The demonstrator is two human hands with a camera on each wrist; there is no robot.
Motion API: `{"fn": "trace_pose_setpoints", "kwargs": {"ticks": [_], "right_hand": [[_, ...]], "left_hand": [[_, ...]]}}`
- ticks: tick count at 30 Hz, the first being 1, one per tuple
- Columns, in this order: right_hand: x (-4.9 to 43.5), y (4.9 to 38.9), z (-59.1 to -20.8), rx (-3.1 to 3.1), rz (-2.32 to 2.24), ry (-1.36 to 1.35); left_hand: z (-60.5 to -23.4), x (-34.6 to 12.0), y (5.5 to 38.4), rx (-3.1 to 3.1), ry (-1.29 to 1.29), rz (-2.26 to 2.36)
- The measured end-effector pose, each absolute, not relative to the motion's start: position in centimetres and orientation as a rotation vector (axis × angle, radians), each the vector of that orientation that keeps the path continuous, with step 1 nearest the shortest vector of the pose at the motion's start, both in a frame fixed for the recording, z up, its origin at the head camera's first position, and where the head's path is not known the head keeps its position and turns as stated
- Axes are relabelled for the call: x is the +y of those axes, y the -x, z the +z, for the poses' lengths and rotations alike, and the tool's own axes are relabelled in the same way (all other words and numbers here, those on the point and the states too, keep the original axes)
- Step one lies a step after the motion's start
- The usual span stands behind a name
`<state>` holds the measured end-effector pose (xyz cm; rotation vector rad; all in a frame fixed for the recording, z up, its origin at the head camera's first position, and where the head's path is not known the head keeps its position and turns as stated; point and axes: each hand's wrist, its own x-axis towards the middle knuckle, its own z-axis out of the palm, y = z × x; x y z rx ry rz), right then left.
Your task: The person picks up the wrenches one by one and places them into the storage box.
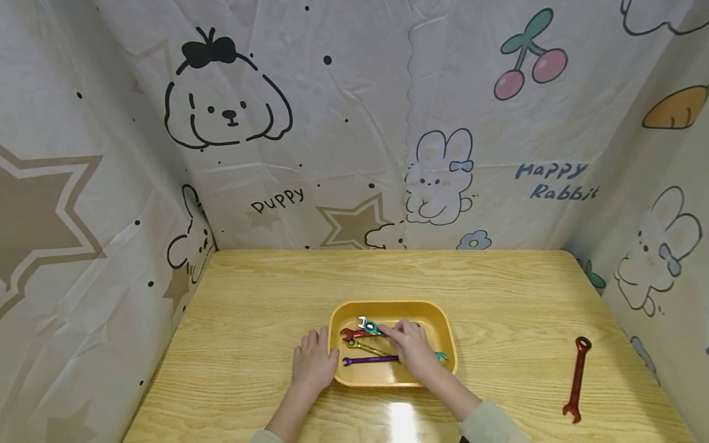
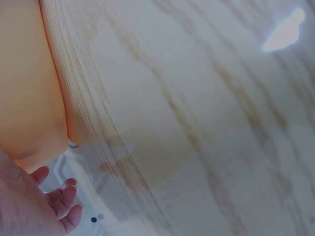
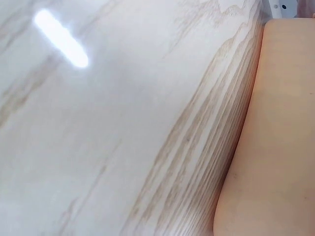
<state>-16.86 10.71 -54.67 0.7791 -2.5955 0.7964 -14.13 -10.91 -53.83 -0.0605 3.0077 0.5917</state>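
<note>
A yellow tray [image 1: 392, 384] holds several wrenches. My right hand [image 1: 415, 354] reaches in over them, its fingers around a green wrench [image 1: 371, 328] whose ring end sticks out to the left; most of its shank is hidden. Close by lie a silver open wrench end [image 1: 362, 322], a red wrench [image 1: 349, 334], a gold wrench [image 1: 368, 349] and a purple wrench [image 1: 365, 360]. A teal open end [image 1: 441, 356] shows right of the hand; whether it belongs to the green wrench I cannot tell. My left hand [image 1: 314, 364] rests against the tray's left side, fingers loosely extended.
Another red wrench [image 1: 577, 378] lies on the wooden table [image 1: 255, 295] at the far right. Patterned cloth [image 1: 343, 141] hangs behind the table and along both sides. In both wrist views the tray's outer wall [image 2: 29, 73] stands beside bare tabletop.
</note>
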Motion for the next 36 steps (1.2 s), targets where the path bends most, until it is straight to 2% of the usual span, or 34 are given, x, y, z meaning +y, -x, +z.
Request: {"fn": "trace_pose_setpoints", "kwargs": {"ticks": [20, 36], "right_hand": [[10.6, 17.3, -55.0, -2.762, 0.624, -0.929], [10.9, 17.5, -55.7, -2.706, 0.706, -0.996]], "left_hand": [[-53.8, -10.8, 14.1, 3.005, 0.067, 0.585], [-53.9, -10.8, 14.2, 3.014, 0.066, 0.594]]}}
